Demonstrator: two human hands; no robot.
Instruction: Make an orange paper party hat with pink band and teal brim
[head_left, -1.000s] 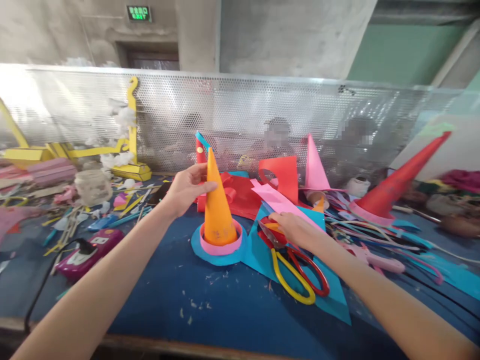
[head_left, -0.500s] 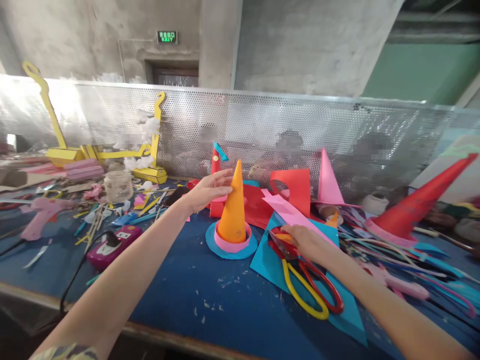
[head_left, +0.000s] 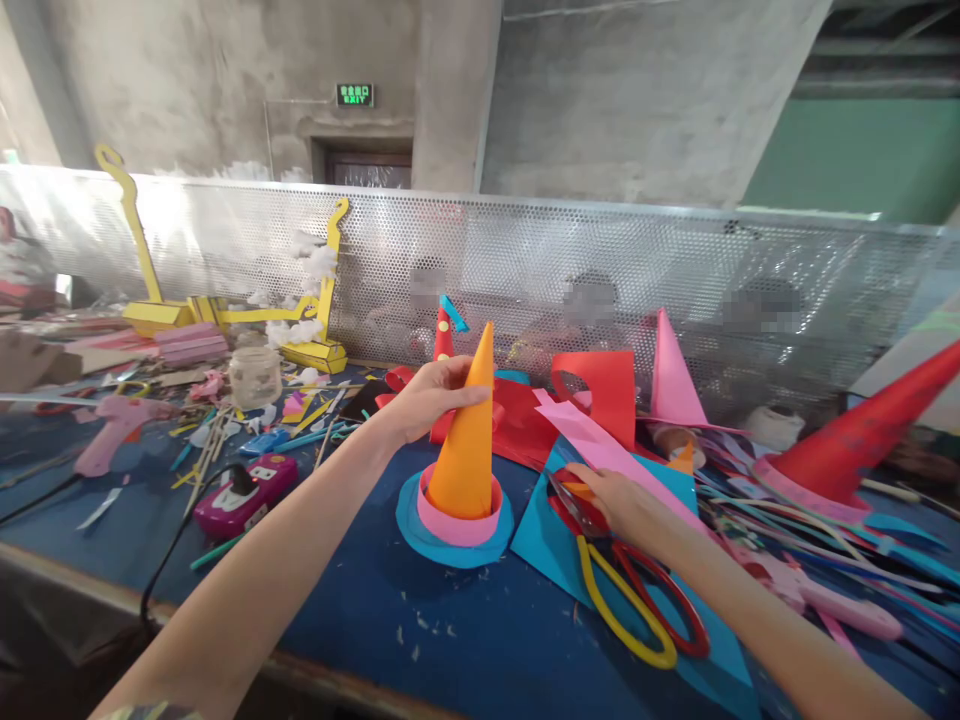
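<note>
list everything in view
cone: 1, orange, centre
ring: 1, pink, around its base
brim: 1, blue, under ring
scissors: 1, red-yellow, right
sheet: 1, blue, under scissors
strips: uncounted, pink, behind scissors
papers: several, red, back
other cones: 3, pink and red, back and right
glue guns: 2, pink, left, right
box: 1, purple, left
jar: 1, clear, left
models: 2+, yellow, back left
scraps: many, mixed, left
screen: 1, grey, back
people: 3, blurred, behind screen
sign: 1, green, wall
table: 1, blue, below
left hand: 1, on cone
right hand: 1, by scissors

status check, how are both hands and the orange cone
Left hand gripping orange cone below tip. Cone upright inside pink band. Right hand by scissors, grip unclear. Scissors on blue sheet, right of cone.
</note>
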